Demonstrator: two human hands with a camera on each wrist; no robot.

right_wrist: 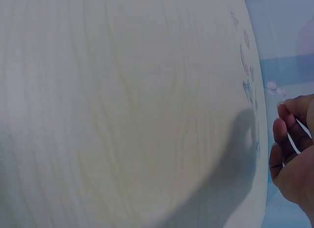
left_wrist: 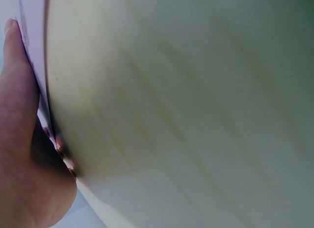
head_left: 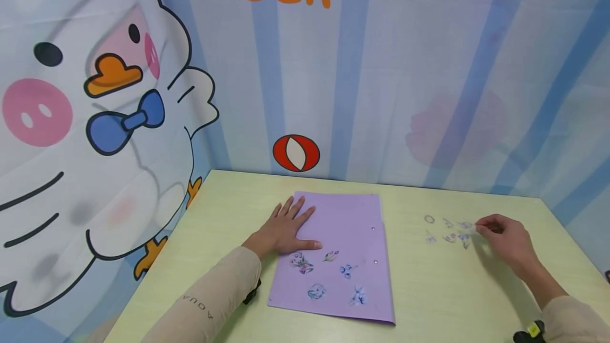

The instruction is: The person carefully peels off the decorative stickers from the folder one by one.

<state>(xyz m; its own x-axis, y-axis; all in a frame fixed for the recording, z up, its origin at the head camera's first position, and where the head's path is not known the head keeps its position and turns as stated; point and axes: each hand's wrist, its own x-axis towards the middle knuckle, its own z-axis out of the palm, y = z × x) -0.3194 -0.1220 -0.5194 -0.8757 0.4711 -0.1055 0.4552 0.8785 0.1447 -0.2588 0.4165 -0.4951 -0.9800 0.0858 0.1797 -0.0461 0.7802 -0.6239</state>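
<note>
My left hand point(head_left: 285, 229) rests with spread fingers on the upper left of a purple folder point(head_left: 343, 221), which lies flat on the table. Several flower stickers, among them a blue one point(head_left: 358, 296) and a purple bunch point(head_left: 302, 262), sit on its lower half. In the left wrist view the thumb point(left_wrist: 14, 51) lies along the folder's edge. Over at the right, my right hand point(head_left: 510, 240) pinches a small flower sticker point(right_wrist: 275, 88) between thumb and forefinger, raised off the table. More small stickers point(head_left: 449, 237) lie on the table just left of that hand.
The pale wood-grain table point(head_left: 429, 290) backs onto a striped blue cloth point(head_left: 395, 68) with a printed duck point(head_left: 143, 184) at the left. Two metal snaps, one of them the lower snap point(head_left: 375, 262), sit along the folder's right side.
</note>
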